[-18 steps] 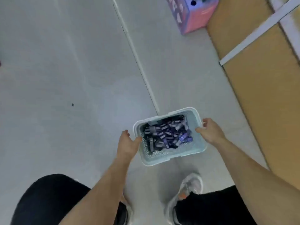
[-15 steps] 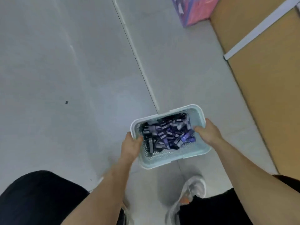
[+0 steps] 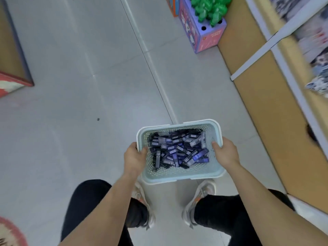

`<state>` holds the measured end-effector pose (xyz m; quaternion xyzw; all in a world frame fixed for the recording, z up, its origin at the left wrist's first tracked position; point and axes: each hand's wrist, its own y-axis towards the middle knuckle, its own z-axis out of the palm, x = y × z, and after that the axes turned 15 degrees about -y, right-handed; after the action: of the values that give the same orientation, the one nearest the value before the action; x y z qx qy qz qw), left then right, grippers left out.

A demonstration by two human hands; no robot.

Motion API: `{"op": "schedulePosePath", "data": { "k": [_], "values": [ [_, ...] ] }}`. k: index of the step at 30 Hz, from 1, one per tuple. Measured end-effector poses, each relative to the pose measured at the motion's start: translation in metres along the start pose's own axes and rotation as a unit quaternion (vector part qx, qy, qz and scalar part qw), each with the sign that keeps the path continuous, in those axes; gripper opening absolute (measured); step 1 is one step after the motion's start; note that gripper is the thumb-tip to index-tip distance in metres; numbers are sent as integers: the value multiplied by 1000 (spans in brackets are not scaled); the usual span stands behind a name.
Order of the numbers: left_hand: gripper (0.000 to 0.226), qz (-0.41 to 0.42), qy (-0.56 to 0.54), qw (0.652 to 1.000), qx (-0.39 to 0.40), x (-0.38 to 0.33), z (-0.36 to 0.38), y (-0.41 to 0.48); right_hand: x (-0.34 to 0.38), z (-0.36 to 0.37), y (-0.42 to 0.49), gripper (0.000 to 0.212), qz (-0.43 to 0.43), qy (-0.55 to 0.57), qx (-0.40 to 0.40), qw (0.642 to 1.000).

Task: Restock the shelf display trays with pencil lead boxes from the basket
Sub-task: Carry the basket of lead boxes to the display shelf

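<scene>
Boxes marked "HB" [image 3: 196, 156] filled the basket [image 3: 181, 175], its side rims gripped by the left hand [image 3: 134, 158] and right hand [image 3: 224, 152].

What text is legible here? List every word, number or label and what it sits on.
"HB": dark pencil lead box at the basket's left side.
"HB": purple pencil lead box near the right hand.
Other box labels, the pink display carton print and shelf goods: too blurred to read.
</scene>
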<state>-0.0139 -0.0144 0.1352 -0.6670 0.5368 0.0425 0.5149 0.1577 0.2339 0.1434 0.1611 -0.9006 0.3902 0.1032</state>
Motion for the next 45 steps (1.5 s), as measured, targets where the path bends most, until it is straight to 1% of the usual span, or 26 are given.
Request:
{"op": "schedulePosePath", "data": {
  "k": [3,6,10,14,18,21,24,29,32,36,40,45],
  "values": [
    [15,-2,-8,1000,-26,-70,-56,-65,37,-69,-75,21,-7,20,0,1000],
    [16,7,-14,999,-43,-143,-112,-137,74,-145,-149,21,-14,35,-4,999],
    [15,30,-35,997,-65,-222,-179,-230,121,-237,-232,11,-43,26,-9,999],
    [9,72,-56,991,-93,-270,-223,-284,157,-294,-271,12,-82,9,-25,996],
    [9,81,-72,987,-118,-296,-256,-297,200,-320,-282,8,-118,-5,-25,993],
    [8,83,-80,984,-136,-316,-279,-282,243,-329,-270,6,-135,-14,-24,990],
    [10,93,-82,981,-146,-334,-302,-249,295,-330,-247,7,-158,-31,-35,986],
    [15,96,-110,977,-155,-373,-346,-157,400,-330,-200,11,-178,-58,-53,981],
    [15,99,-114,978,-147,-410,-380,-106,468,-340,-180,10,-179,-61,-71,979],
    [15,107,-117,977,-141,-467,-426,-40,559,-358,-153,10,-186,-101,-95,973],
    [15,111,-113,979,-131,-522,-456,27,634,-370,-114,8,-194,-71,-95,974],
    [17,106,-94,982,-122,-593,-479,126,720,-384,-36,14,-193,-45,-94,976]
  ]
}}
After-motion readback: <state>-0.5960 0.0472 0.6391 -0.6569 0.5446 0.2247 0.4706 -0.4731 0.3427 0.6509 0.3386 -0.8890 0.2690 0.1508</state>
